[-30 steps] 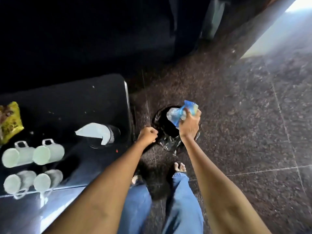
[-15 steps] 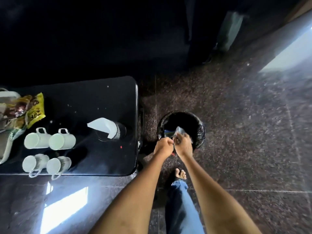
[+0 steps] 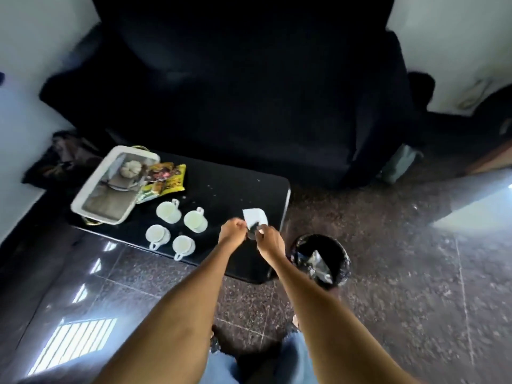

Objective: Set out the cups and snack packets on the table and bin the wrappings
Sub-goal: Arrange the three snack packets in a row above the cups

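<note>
Reaching over the table (image 3: 221, 187), both hands curled, left hand (image 3: 232, 231), right hand (image 3: 270, 239), grip unclear, white tissue (image 3: 255, 216) just beyond.

Four cups (image 3: 177, 228) — pale cream-white — on a glossy black table (image 3: 227, 184). Packets (image 3: 163, 182) are bright yellow with dark brown and red print. The tray (image 3: 91, 199) has a white rim and grey inside. Black bin (image 3: 343, 261), silvery wrapping (image 3: 318, 266) in it — dark speckled floor (image 3: 401, 273), blue jeans (image 3: 296, 356).

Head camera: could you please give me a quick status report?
Both hands, left hand and right hand, at tissue holder; grip unclear. Four cups set out. Wrapping in bin.
</note>
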A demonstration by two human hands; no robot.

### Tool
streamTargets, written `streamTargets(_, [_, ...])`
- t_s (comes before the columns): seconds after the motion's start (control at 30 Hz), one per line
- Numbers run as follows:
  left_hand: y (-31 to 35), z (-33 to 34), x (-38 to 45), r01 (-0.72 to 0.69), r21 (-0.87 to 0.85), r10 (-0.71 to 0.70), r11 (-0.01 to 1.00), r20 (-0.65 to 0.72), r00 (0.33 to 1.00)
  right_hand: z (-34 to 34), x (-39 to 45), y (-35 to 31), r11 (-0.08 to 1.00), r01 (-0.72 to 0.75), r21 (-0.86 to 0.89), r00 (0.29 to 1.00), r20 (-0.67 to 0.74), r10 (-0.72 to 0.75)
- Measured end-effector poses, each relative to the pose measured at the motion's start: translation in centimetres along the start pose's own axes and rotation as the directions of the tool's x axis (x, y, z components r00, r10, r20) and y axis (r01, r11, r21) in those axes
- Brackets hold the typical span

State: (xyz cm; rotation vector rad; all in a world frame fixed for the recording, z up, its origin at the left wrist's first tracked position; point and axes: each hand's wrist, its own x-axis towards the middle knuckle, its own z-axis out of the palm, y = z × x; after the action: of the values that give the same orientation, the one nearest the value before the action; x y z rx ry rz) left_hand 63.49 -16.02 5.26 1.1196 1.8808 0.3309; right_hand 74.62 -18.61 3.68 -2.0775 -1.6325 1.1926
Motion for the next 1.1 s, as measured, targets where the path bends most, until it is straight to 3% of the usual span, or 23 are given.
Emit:
streamTargets(0.27, [-11.6, -16.2, -1.7, 0.034, -0.012, -0.035, 0.999, -0.118, 0.992, 9.0, -1.3, -17.1, 0.982, 0.186, -0.011, 0.981, 0.066, -0.185])
streamTargets(0.5, [-15.9, -27.4, -0.1, 0.044, -0.080, -0.058, 0.996, -0.185, 0.981, 15.8, -0.5, -27.6, 0.977, 0.210, -0.029, 0.973, 0.101, -0.206])
streamTargets(0.7, [-18.3, -31.1, 3.8, 0.064, -0.052, -0.072, 0.997, -0.176, 0.982, 18.5, 3.8, -32.3, 0.990, 0.141, 0.026, 0.987, 0.079, -0.143])
streamTargets(0.9, [-18.7, -33.8, 11.2, 0.049, 0.046, -0.045, 0.998, -0.096, 0.994, 19.9, 11.4, -32.9, 0.975, 0.084, -0.203, 0.973, 0.226, -0.036])
streamTargets(1.1, [-19.1, -35.9, 18.8, 0.080, 0.165, -0.081, 0.983, 0.003, 0.997, 20.9, 18.7, -32.8, 0.970, -0.053, -0.239, 0.963, 0.244, 0.113])
